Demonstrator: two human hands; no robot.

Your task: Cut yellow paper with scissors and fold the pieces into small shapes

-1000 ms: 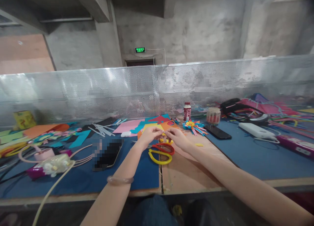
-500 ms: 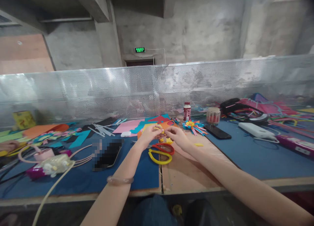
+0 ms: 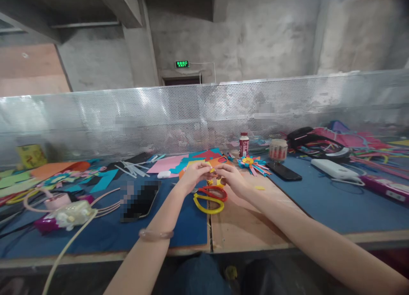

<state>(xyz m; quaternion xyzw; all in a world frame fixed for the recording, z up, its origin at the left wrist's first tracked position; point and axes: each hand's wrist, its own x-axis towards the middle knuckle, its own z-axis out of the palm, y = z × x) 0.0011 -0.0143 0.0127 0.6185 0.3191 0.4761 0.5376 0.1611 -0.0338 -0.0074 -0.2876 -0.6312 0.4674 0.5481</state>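
Observation:
Both hands meet over the wooden part of the table, fingertips nearly touching. A small yellow paper piece (image 3: pixel 212 170) shows between them. My left hand (image 3: pixel 195 175) is closed, pinching this piece from the left. From the right, my right hand (image 3: pixel 233 178) is closed with bent fingers at the same piece; its fingertips are partly hidden. Below lie scissors with one red and one yellow handle (image 3: pixel 209 210), their blades partly behind my left hand. More yellow paper bits (image 3: pixel 220 183) rest between the hands, and a yellow strip (image 3: pixel 260 188) lies to the right.
A colourful paper flower (image 3: pixel 251 163), a red-capped bottle (image 3: pixel 243 145), a jar (image 3: pixel 277 150) and a black phone (image 3: pixel 284 172) stand or lie right of my hands. Another phone (image 3: pixel 142 201), cables and a plug adapter (image 3: pixel 72 216) are left. A perforated metal screen (image 3: pixel 179 120) runs behind.
The yellow piece shows more clearly between my fingertips, and my fingers have shifted slightly. Another person's hand at the far left edge has gone from view. The scissors stay put.

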